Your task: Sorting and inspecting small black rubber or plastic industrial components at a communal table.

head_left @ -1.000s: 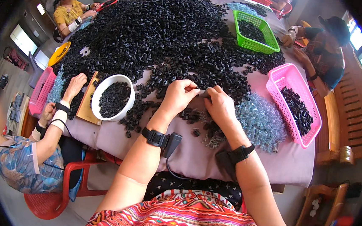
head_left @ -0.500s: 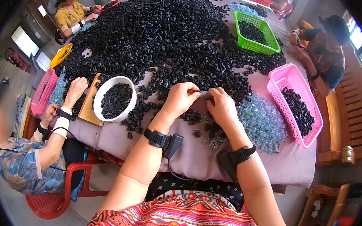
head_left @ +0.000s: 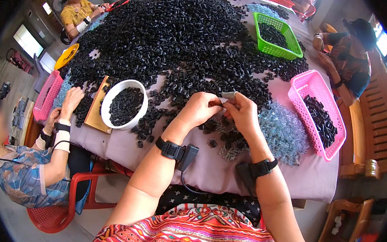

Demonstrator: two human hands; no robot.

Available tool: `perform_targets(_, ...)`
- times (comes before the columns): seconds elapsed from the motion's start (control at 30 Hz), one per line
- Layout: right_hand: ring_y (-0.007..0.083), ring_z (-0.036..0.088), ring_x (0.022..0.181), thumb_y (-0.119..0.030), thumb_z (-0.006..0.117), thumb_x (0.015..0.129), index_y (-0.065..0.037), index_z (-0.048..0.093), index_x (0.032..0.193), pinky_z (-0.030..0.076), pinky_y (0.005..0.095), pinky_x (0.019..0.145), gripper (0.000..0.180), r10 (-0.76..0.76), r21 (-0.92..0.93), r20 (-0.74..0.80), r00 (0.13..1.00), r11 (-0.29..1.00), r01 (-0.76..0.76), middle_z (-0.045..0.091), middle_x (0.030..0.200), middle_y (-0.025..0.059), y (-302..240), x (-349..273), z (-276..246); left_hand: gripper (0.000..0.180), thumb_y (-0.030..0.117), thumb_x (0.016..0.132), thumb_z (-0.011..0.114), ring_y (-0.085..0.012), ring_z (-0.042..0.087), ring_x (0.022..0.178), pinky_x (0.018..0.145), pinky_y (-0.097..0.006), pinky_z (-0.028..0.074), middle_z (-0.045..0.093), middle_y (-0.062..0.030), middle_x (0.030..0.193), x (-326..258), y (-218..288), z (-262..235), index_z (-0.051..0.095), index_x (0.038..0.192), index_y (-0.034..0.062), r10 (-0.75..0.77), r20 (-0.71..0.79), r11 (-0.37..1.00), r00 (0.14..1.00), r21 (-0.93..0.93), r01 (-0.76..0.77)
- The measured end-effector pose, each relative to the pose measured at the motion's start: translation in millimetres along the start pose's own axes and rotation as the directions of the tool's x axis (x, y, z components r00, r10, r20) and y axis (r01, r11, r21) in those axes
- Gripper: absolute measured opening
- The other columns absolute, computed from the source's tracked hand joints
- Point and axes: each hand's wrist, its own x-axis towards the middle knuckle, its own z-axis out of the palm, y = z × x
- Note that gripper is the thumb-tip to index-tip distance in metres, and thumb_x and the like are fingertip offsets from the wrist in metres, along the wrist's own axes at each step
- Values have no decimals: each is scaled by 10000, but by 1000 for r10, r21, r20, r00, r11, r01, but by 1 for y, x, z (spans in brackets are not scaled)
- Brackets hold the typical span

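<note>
My left hand (head_left: 201,109) and my right hand (head_left: 243,116) meet fingertip to fingertip over the near part of the table. Both are closed in a pinch; something small and dark seems to sit between them, too hidden to name. A grey sleeve-like cover (head_left: 228,95) shows at my right index fingertip. Just beyond the fingers spreads a large heap of small black plastic pieces (head_left: 163,36). Beside my right hand lies a pile of small clear bluish pieces (head_left: 283,135), with some scattered below my fingers.
A white bowl (head_left: 144,101) of black pieces stands left of my hands, beside a wooden board (head_left: 96,109). At right are a pink basket (head_left: 297,90) and a green basket (head_left: 278,51), both holding black pieces. Co-workers sit around the table (head_left: 207,172).
My fingertips have come together, and my right index finger with its grey cover has lifted and straightened. The view has shifted slightly.
</note>
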Motion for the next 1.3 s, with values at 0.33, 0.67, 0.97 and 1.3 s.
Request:
perform_targets(0.33,74,606,625,-72,662,899,24,679,953,503,228,562,111,33,-15,72,997,999,-32,676,762,35,2,2,-10,136,97,888,693,-58,589,679,615,-231,489,696,-5,811,4,-7,-1,717,979,0,-87,127,968,988,-224,114)
perform_targets(0.67,61,611,673,-81,613,928,3,700,1067,503,210,599,184,26,119,170,985,992,-47,682,797,12,5,3,-13,112,115,887,704,-47,548,621,576,-214,460,662,15,748,5,-7,-2,715,935,14,-173,123,943,977,-266,200)
perform_targets(0.97,40,578,674,-79,604,930,-16,681,1017,471,201,587,133,-10,184,168,986,983,-22,662,797,-22,2,3,-13,116,129,886,709,-50,556,617,571,-214,458,667,15,750,2,0,-5,719,926,21,-130,156,917,979,-357,179)
perform_targets(1.3,58,572,700,-63,632,907,-9,665,964,458,220,614,84,-34,109,10,999,994,32,648,786,-10,-2,0,-7,138,164,905,680,-53,583,633,596,-209,482,688,0,774,2,0,3,725,915,34,-137,132,855,982,-484,185)
